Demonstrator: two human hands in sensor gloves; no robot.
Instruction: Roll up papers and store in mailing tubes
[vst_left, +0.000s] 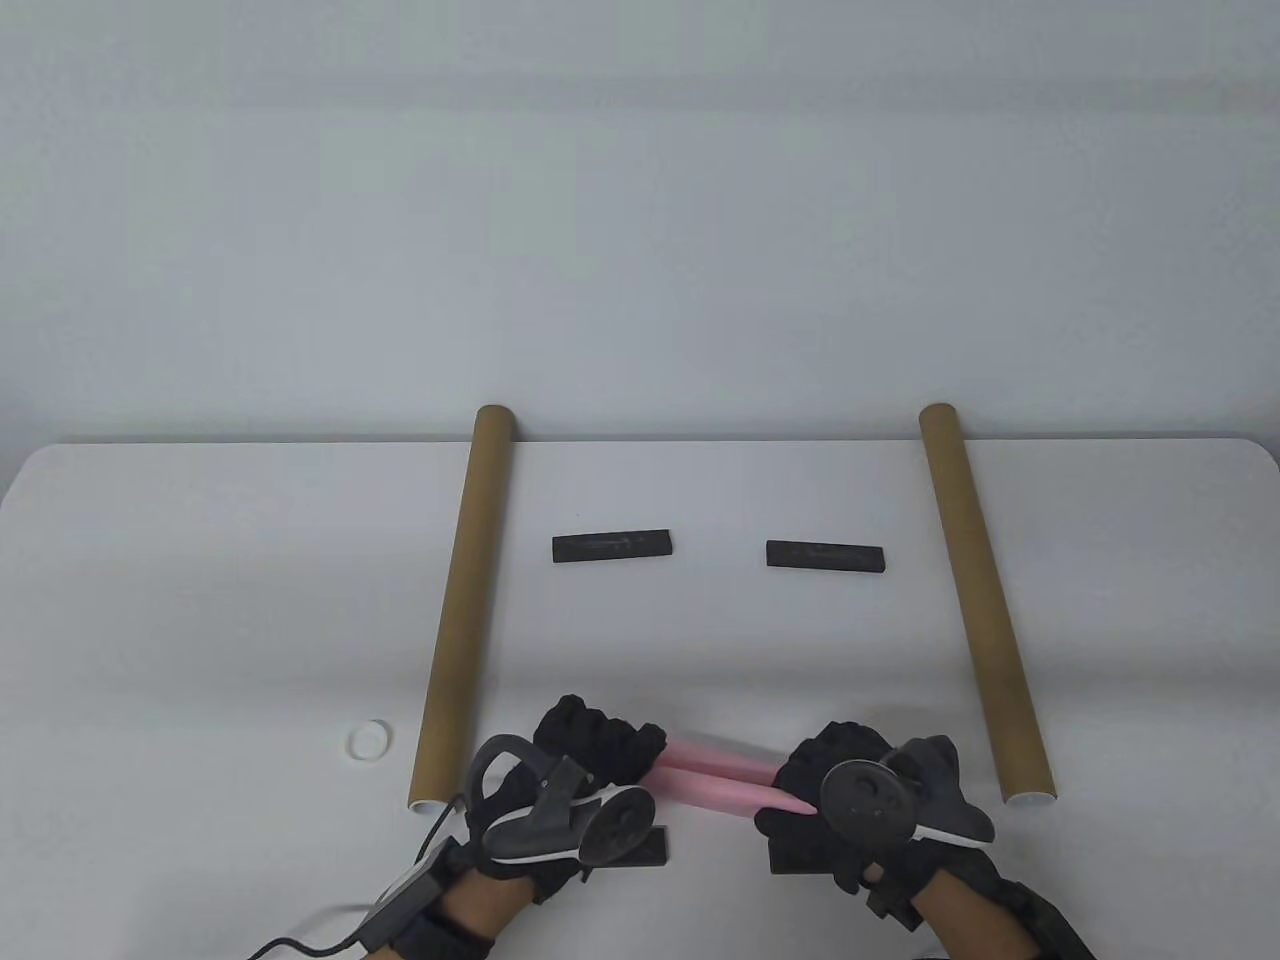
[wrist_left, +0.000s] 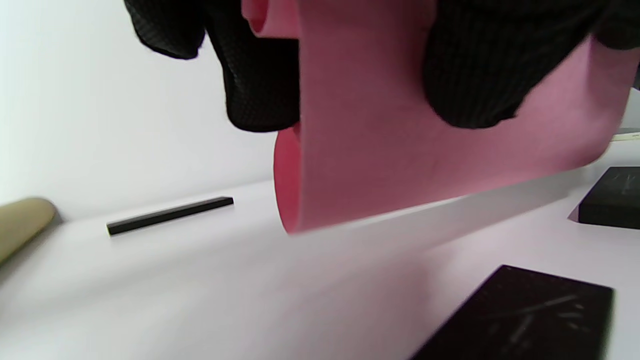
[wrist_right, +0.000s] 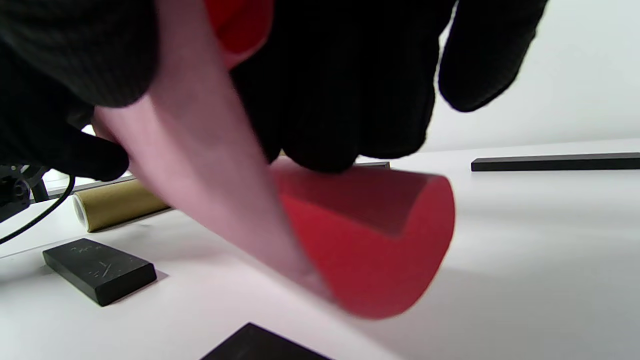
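The left hand and the right hand both grip the pink paper, one at each end, with fingers curled over the top of it and thumbs apparently below. It is rolled into a loose tube lying left to right at the near edge of the table. In the right wrist view the open end of the roll gapes wide and one edge flares out, so the rolling step looks unfinished; whether the roll is lifted or resting on the table is hard to say from these angles.

Two black bars lie farther back in the middle, and two more sit under or just beside the hands. One cardboard tube lies to the left, another cardboard tube to the right, both running near to far, open ends toward the person. A small white ring, perhaps a cap, sits left of the left-hand tube.

Next, the roll probably needs tightening until it is slimmer than a tube mouth, then one hand must free itself to steady a tube.
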